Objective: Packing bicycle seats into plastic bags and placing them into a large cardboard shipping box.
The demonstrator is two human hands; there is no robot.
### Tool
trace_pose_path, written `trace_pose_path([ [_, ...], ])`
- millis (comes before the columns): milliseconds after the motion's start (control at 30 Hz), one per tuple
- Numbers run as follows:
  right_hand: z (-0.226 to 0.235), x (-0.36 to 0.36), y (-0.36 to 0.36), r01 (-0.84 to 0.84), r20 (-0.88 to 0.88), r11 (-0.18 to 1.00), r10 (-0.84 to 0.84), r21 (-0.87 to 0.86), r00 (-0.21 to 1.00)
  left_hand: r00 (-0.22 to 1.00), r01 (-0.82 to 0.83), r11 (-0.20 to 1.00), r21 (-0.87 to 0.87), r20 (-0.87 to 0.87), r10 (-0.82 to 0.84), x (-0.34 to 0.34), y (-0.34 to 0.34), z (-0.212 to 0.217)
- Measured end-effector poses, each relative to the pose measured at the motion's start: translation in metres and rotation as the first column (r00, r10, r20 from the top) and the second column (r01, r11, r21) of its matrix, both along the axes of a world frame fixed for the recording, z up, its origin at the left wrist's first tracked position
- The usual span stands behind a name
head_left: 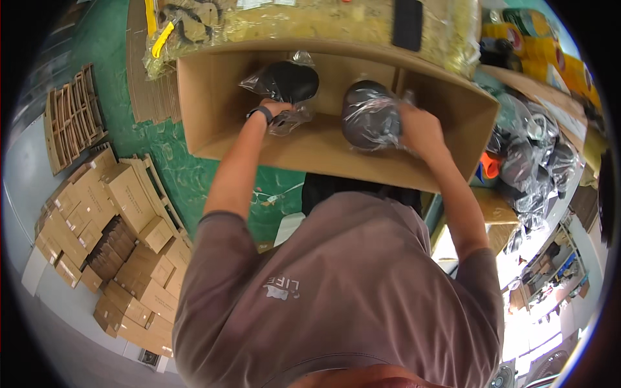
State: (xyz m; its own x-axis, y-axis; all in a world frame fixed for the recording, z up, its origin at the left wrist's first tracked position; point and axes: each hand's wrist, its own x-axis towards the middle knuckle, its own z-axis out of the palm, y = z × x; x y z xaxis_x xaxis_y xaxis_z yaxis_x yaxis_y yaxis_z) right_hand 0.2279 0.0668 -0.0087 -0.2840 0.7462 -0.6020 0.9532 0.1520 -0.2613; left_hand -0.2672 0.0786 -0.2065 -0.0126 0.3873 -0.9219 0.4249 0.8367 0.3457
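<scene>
A long open cardboard box (310, 152) lies in front of me, and both my arms reach into it. At its left side a dark rounded object in clear plastic wrap (292, 81) hangs by its bag. My left hand (277, 108), with a dark band on the wrist, is closed on the lower part of that wrap. Towards the right, a second dark rounded object in clear plastic (367, 116) is gripped at its right side by my right hand (419, 129). Most fingertips of both hands are hidden by plastic.
Behind the box is a table (310, 26) covered in yellowish tape, with a yellow cutter (163, 40) at its left. Plastic-wrapped dark items (527, 155) pile up on the right. Stacked cartons (139, 258) and a wooden pallet (72, 116) stand left on the green floor (187, 155).
</scene>
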Motion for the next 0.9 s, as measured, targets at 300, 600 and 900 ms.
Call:
trace_pose_path([
  [300,-0.275,-0.282,0.154,-0.521,0.018,0.846,0.523,0.110,0.852,0.885,-0.363,0.906,0.219,-0.223,0.409,-0.141,0.042,-0.165],
  [600,-0.219,-0.191,0.047,-0.095,-0.420,0.985,0.026,-0.146,0.907,0.864,0.499,0.799,0.336,-0.262,-0.430,-0.065,0.010,-0.138],
  [900,0.133,0.308,-0.134,0.915,-0.702,0.310,-0.591,0.258,0.398,0.842,0.361,0.510,0.781,-0.037,-0.538,0.470,-0.067,0.218],
])
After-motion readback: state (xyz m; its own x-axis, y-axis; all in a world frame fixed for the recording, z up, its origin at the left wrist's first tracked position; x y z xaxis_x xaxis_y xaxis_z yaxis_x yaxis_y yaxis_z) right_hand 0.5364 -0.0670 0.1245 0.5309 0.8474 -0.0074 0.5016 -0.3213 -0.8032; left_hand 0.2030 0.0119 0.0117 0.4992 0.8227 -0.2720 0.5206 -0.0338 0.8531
